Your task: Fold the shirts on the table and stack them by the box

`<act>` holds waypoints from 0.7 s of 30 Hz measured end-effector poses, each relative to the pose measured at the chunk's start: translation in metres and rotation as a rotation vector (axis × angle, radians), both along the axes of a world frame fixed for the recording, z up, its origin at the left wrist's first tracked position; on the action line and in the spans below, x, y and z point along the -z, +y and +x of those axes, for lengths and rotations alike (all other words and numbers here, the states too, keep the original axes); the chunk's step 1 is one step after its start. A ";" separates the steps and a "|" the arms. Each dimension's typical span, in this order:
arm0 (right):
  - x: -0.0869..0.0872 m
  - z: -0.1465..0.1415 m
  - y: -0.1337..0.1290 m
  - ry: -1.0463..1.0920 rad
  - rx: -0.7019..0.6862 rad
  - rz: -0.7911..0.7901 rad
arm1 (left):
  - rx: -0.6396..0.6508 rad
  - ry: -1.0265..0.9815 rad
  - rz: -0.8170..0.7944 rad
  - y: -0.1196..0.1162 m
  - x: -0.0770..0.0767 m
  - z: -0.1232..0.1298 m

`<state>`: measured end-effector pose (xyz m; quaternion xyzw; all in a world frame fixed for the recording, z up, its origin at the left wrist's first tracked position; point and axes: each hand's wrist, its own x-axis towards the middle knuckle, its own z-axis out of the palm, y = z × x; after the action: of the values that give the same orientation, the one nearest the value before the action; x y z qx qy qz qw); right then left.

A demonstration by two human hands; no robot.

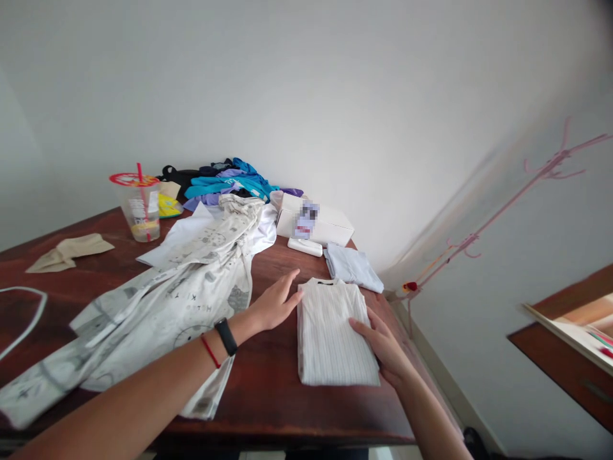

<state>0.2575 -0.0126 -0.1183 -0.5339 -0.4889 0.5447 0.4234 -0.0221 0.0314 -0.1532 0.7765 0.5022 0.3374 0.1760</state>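
Toward the near right corner of the table [268, 409], a folded striped shirt [335, 351] is lying flat, its collar pointing at the far edge. The right hand [389, 351] is resting its thumb on top, fingers running along the shirt's right side. The left hand [272, 303] is reaching over beside the collar's left end — whether it is touching is unclear. A printed garment [211, 306] is stretching from the near edge toward a heap of clothes [230, 182] at the far edge, where a lidded cup [136, 214] is standing — farther left — and a white box [330, 220] is sitting farther right.
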 end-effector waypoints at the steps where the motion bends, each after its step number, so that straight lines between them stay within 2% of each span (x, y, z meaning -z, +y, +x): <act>1: -0.007 0.005 0.006 -0.019 0.013 0.003 | 0.003 -0.012 0.000 -0.002 0.001 0.000; 5: -0.035 0.021 0.038 -0.097 0.066 -0.012 | 0.039 0.049 -0.008 -0.010 0.009 0.007; 10: -0.079 0.027 0.090 -0.183 0.044 0.037 | 0.043 0.082 -0.015 -0.013 0.016 0.012; 12: -0.100 0.026 0.111 -0.192 0.027 0.090 | 0.047 0.077 -0.009 -0.013 0.015 0.012; 16: -0.137 0.032 0.150 -0.168 0.092 0.287 | 0.054 0.091 -0.006 -0.013 0.013 0.011; 18: -0.143 0.042 0.170 -0.167 0.119 0.374 | 0.060 0.108 0.002 -0.014 0.013 0.011; 19: -0.139 0.048 0.179 -0.176 0.132 0.400 | 0.063 0.113 0.007 -0.014 0.013 0.011; 21: -0.120 0.060 0.194 -0.220 0.187 0.401 | 0.069 0.120 0.012 -0.015 0.013 0.010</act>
<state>0.3172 0.1817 0.0019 -0.5383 -0.5788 0.3340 0.5135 -0.0117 0.0160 -0.1662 0.8131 0.4830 0.2868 0.1525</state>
